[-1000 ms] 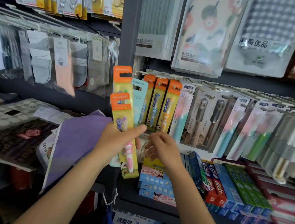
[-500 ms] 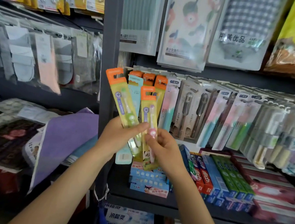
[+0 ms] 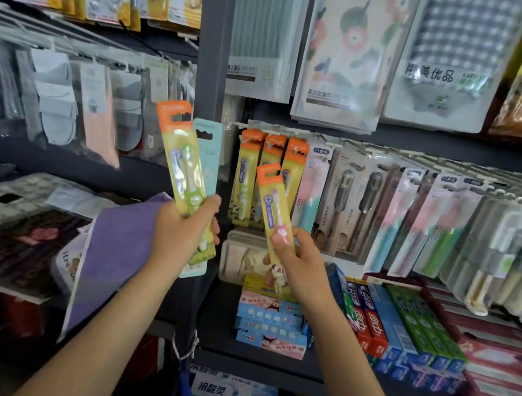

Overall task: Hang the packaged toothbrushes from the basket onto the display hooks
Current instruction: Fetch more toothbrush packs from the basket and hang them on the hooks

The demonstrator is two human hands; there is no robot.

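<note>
Toothpaste boxes (image 3: 400, 323) on shelf (image 3: 270, 366), purple cloth (image 3: 112, 254) at left, packaged towels (image 3: 344, 56) hung above.

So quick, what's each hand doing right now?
Left hand: holds a yellow toothbrush pack with an orange top and a teal pack behind it.
Right hand: pinches one yellow pack with a pink brush.

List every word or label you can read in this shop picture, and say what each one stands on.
"美优品": grey checked towel pack hanging top right.
"冷酸灵": white and blue toothpaste box on the bottom shelf.
"中华": red toothpaste box on the shelf.
Blurred or too small: the print on the yellow orange-topped toothbrush pack in the right hand, and on the pale teal card pack.
</note>
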